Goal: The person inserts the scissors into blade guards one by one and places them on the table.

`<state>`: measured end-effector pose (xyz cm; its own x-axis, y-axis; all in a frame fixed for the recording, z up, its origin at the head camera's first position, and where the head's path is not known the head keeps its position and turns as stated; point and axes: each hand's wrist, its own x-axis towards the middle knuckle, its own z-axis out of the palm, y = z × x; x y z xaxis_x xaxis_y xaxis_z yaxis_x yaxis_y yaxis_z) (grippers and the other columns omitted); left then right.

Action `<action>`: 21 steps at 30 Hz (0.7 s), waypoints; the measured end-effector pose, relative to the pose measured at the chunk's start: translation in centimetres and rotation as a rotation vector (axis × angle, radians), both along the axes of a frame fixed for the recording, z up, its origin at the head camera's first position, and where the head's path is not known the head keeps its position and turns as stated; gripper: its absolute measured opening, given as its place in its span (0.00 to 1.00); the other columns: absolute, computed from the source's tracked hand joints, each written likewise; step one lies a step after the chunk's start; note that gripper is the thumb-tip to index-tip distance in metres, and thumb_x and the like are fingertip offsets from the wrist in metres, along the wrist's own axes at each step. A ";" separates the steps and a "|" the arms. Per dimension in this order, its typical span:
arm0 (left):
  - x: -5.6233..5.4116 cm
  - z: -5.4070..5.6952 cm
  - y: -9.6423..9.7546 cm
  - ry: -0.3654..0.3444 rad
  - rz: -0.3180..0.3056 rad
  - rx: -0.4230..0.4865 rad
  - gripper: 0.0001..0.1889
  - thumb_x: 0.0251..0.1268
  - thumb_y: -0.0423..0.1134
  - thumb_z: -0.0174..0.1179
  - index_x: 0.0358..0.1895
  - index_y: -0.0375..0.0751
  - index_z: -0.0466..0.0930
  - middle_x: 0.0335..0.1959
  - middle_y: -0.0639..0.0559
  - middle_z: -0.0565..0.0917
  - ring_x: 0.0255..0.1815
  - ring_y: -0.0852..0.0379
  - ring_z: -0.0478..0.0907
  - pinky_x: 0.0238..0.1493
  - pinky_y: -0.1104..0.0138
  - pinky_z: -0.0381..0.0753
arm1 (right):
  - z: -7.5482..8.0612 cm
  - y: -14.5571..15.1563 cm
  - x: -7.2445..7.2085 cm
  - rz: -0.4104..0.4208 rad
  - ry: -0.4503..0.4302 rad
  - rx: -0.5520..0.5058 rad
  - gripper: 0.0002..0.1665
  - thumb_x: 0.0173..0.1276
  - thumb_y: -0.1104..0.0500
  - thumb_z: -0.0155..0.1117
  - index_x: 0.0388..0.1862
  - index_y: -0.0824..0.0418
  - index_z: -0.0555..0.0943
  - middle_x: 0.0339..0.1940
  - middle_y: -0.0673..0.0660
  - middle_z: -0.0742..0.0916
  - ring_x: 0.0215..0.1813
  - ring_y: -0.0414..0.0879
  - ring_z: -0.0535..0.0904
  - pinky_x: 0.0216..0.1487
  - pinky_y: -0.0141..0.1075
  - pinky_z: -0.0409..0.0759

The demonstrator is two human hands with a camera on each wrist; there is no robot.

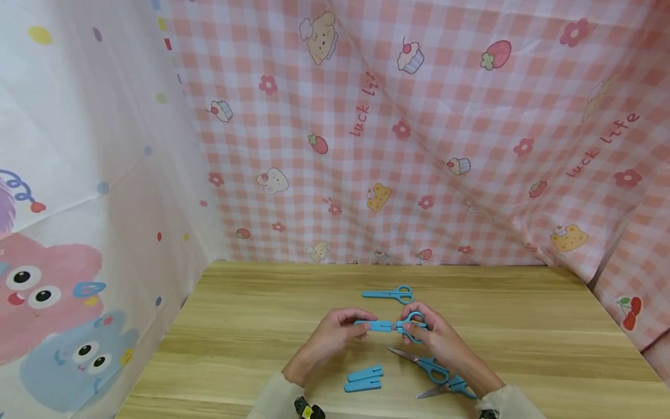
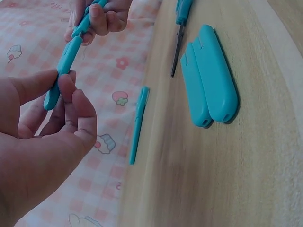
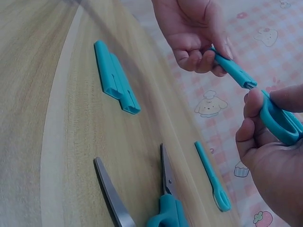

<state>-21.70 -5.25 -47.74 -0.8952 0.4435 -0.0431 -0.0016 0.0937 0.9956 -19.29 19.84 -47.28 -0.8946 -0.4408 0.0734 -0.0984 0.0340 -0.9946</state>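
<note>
Between thumb and fingers, my left hand (image 1: 335,333) pinches a blue scissors sheath (image 1: 380,326). My right hand (image 1: 438,336) grips the looped handles of a pair of blue scissors (image 1: 413,327). Most of the blades sit inside the sheath, and a short bit of metal shows between its mouth and the handles in the head view. In the right wrist view the sheath (image 3: 236,73) and the handles (image 3: 279,123) line up, held above the table.
A sheathed pair of scissors (image 1: 387,294) lies behind the hands. Two loose sheaths (image 1: 364,379) rest side by side in front. Two bare-bladed scissors, one (image 1: 432,369) behind the other (image 1: 454,386), lie near the right forearm. The wooden table (image 1: 251,326) meets a checked cloth (image 1: 335,174).
</note>
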 end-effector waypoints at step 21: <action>-0.1 0.5 0.0 0.008 0.051 -0.016 0.15 0.64 0.36 0.66 0.50 0.32 0.82 0.35 0.51 0.87 0.34 0.59 0.78 0.43 0.60 0.79 | 0.3 0.0 0.0 -0.034 0.000 0.032 0.11 0.79 0.57 0.53 0.52 0.62 0.67 0.40 0.60 0.76 0.40 0.55 0.79 0.49 0.45 0.77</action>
<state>-21.80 -5.30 -47.24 -0.9170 0.3965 -0.0428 0.0009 0.1093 0.9940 -19.28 19.82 -47.00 -0.9093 -0.4119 0.0598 -0.0967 0.0694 -0.9929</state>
